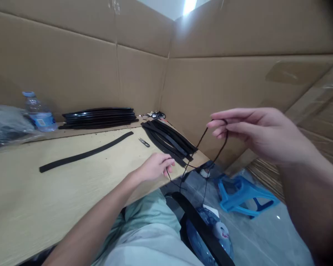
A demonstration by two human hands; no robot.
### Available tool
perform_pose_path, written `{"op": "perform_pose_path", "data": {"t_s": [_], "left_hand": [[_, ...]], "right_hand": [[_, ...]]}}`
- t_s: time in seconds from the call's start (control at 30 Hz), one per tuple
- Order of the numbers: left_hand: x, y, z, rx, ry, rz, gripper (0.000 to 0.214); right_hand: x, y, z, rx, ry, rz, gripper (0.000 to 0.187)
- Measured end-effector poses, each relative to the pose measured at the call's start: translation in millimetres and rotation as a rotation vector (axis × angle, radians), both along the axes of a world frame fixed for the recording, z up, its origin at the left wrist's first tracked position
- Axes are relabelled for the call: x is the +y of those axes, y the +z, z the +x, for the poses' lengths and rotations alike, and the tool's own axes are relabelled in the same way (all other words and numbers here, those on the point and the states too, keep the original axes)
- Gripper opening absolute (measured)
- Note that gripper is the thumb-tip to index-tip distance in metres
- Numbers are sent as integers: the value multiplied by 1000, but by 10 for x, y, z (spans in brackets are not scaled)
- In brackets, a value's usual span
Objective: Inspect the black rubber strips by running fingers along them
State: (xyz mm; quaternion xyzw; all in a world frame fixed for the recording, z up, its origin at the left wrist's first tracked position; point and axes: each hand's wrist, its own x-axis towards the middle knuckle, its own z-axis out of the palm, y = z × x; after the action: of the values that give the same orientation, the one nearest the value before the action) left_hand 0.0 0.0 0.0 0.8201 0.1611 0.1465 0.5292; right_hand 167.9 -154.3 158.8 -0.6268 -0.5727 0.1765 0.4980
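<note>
Evidently, right fingers [233, 113] pinch dark cord [202, 138]; left fingers [169, 162] hold it, contact blurred; lowest black strip [201, 227] cropped.

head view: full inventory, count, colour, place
Table: one, pale, left
Cardboard: several, brown, around table
Light: one, white, top
Bag: one, clear, left
Bottle: one, clear, beside bag
Stacked strips: several, black, table back
Lone strip: one, black, mid-table
Snips: one, dark, mid-table
Loose strips: several, black, table's right
Clutter: uncounted, mixed, back corner
Another strip: one, black, lower centre
Jug: one, blue, bottom centre
Stool: one, blue, on floor
Cord: uncounted, dark, right of table
Clothing: uncounted, pale, bottom centre
Left hand: one, fingers at cord
Right hand: one, cord around fingers
</note>
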Motion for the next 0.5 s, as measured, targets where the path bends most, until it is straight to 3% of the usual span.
{"op": "perform_pose_path", "data": {"t_s": [0.13, 0.27, 0.33, 0.4, 0.5], "left_hand": [[136, 486, -318, -114, 137, -39, 44], [237, 920, -690, -299, 309, -11, 37], [264, 1101, -882, -399, 416, 25, 34], [274, 1260, -1065, -490, 512, 76, 29], [278, 1457, -1321, -441, 553, 198, 23]], "right_hand": [[-5, -81, 106, -397, -68, -250, 36], [-45, -215, 233, -653, -187, -466, 20], [-67, -284, 282, -674, -117, -637, 21], [-77, -362, 323, -638, 7, -745, 35], [-38, -539, 406, -525, 90, -782, 36]]}}
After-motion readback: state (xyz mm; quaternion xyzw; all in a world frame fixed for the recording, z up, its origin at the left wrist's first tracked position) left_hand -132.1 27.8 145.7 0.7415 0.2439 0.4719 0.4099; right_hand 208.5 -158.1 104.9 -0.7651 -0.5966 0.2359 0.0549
